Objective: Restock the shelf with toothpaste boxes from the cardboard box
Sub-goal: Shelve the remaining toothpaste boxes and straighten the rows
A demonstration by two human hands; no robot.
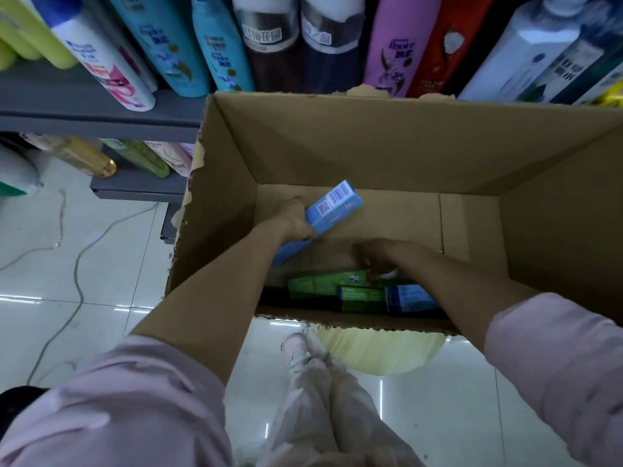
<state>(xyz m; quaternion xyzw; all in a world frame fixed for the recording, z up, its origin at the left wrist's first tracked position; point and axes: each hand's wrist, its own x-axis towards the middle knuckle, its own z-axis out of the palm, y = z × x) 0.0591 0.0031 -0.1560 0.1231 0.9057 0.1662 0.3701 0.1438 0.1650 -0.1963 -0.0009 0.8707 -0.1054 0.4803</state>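
Head view: the carton (371, 139) stands open in front of the shelf (101, 109), and most of its floor is bare cardboard. Only a small cluster of toothpaste boxes lies against the near wall — a green box (323, 283), a darker green one beside it, and a blue box (409, 298) at the right end. By that measure the carton looks mostly emptied, though the toothpaste section of the shelf is out of frame, so how much has been shelved cannot be read here.

The left hand (296, 219) is closed around a light-blue box (332, 207), fingers curled about its middle, holding it tilted, barcode end raised above the carton floor. A second blue piece shows just below the wrist; whether it belongs to the same box is unclear. The right hand (377, 254) reaches down to the green boxes; its fingers lie in shadow behind the wrist, so I cannot tell whether it grips anything. At least four boxes are left to place, I judge.

The carton is plain brown corrugated board with ragged, torn rims. The toothpaste boxes are long, slim, sharp-edged card with a printed finish — light and easy to pinch. The bottles (188, 52) above are smooth plastic, the shelf grey metal, the floor (101, 264) glossy pale tile crossed by a thin cable.
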